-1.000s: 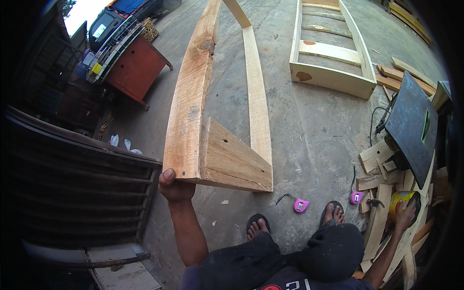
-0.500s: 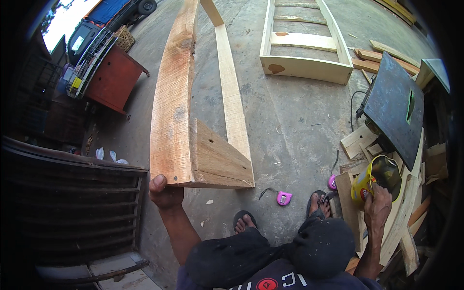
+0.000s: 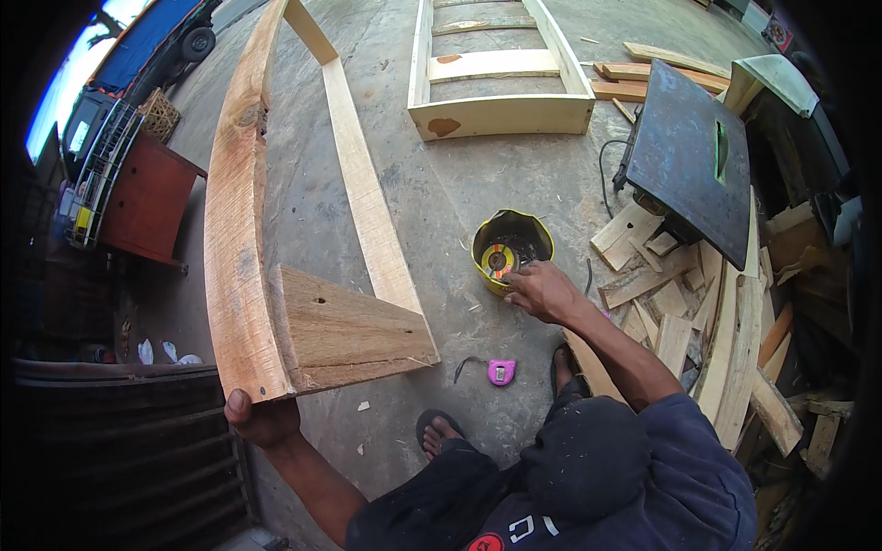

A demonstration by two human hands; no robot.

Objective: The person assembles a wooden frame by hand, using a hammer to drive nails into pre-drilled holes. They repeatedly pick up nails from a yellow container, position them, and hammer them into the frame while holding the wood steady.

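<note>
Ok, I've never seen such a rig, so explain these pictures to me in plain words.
There's no robot here, just a person's two bare hands. The view is from the left of two fisheye cameras worn on the head, looking down, so straight edges bend. The left hand grips the near corner of a wooden frame. The right hand holds a yellow tub by its rim; a disc is inside. On the concrete floor lie a pink tape measure, a second frame and, at right, wood scraps.
</note>
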